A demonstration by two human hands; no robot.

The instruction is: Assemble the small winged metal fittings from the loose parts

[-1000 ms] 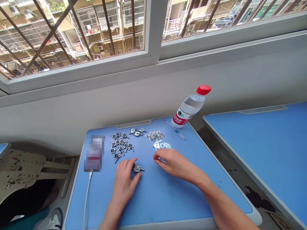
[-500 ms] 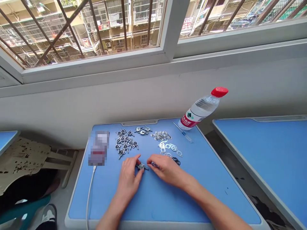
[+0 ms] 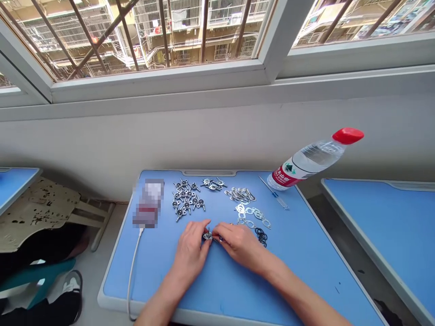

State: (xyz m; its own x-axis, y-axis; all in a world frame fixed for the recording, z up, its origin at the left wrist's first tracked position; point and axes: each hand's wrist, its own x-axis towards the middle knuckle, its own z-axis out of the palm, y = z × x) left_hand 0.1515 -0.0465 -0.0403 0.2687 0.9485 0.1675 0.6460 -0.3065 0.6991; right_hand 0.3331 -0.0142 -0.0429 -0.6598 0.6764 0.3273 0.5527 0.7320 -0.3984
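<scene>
My left hand [image 3: 193, 246] pinches a small metal fitting [image 3: 208, 235] between thumb and fingers, just above the blue desktop. Close against its right side, my right hand [image 3: 239, 242] has thumb and fingertips pressed together; what lies in that pinch is mostly hidden. To the right of that hand lie black rubber rings [image 3: 261, 236], and above them flat silver plates [image 3: 249, 211] with large holes. Similar metal fittings with dark round centres [image 3: 183, 194] are heaped beyond my left hand. Another small pile of metal fittings [image 3: 213, 183] sits farther back.
Small silver link-like parts [image 3: 240, 194] lie near a blue-and-clear screwdriver [image 3: 274, 194]. A red-capped water bottle [image 3: 306, 164] stands at the back right. On the left, a blurred-out device [image 3: 148, 203] trails a white cable [image 3: 134, 267]. A person's shoe [image 3: 72, 290] shows at lower left.
My right hand has come in to meet the fitting at my left fingertips. The whole view has shifted, so the desk items appear farther right, apart from a slight turn.
</scene>
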